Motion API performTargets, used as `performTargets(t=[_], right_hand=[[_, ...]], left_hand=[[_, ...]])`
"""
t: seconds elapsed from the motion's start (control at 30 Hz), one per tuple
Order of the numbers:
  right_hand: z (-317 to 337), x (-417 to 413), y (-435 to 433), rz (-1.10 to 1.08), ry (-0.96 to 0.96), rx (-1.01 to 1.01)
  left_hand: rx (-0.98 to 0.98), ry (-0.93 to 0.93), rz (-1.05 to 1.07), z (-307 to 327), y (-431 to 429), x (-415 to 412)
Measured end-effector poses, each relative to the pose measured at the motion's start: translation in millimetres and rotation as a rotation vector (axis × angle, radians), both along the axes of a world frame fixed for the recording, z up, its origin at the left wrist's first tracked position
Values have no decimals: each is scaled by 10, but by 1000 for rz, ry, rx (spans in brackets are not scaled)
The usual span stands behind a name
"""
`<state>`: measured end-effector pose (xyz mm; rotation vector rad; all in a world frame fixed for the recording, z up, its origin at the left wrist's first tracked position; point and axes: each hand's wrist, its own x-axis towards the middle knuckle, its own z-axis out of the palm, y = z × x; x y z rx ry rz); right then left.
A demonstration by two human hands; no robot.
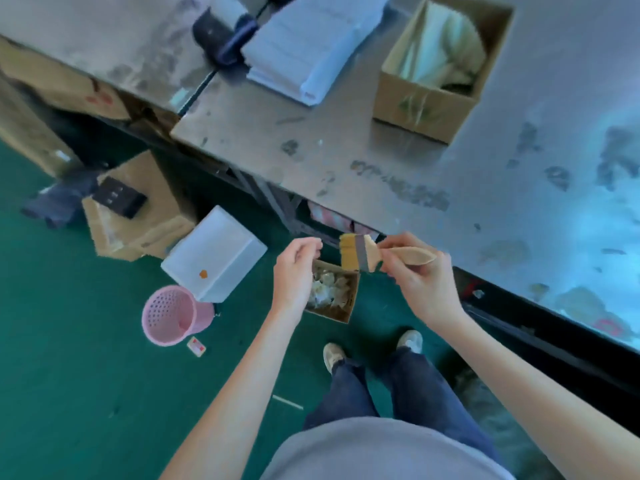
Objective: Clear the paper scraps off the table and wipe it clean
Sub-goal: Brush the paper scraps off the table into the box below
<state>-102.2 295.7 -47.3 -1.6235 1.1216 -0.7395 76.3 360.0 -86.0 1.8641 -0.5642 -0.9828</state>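
Observation:
My right hand grips the wooden handle of a flat paintbrush, its yellow bristles pointing left, just off the near edge of the stained grey table. My left hand hovers beside the bristles with its fingertips curled together; whether it pinches anything I cannot tell. Below both hands, on the green floor, stands a small cardboard box holding several crumpled paper scraps.
On the table sit a stack of white sheets, an open cardboard box and a dark device. On the floor stand a pink mesh bin, a white plastic box and flattened cartons. My feet stand by the table edge.

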Motion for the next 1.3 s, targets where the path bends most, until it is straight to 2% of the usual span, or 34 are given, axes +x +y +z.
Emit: performTargets(t=[0.17,0.3,0.47,0.67,0.9,1.17,1.3], right_hand=[[217,-651,-379,-221,-128,-48],[287,-1185,-649,-323,-157,-35],[381,-1992,-980,-431,-132,-59],[439,-2849,-1299,-546,-129,-92],[394,-3460,-1654,-747,-150,-113],[298,-3985,-2417,-938,7,-199],[248,-4271,-2958,-961,135,-218]], left_hand=[[-109,-97,-173,300,-669,-482],[-159,-148,-276,432,-1195,-1008],[-165,-104,-379,440,-1756,-1819],[-174,-106,-433,312,-2266,-2624],[-217,-132,-480,305,-2756,-3112],[-227,-200,-573,333,-3637,-3460],[-209,-268,-679,330,-4154,-3688]])
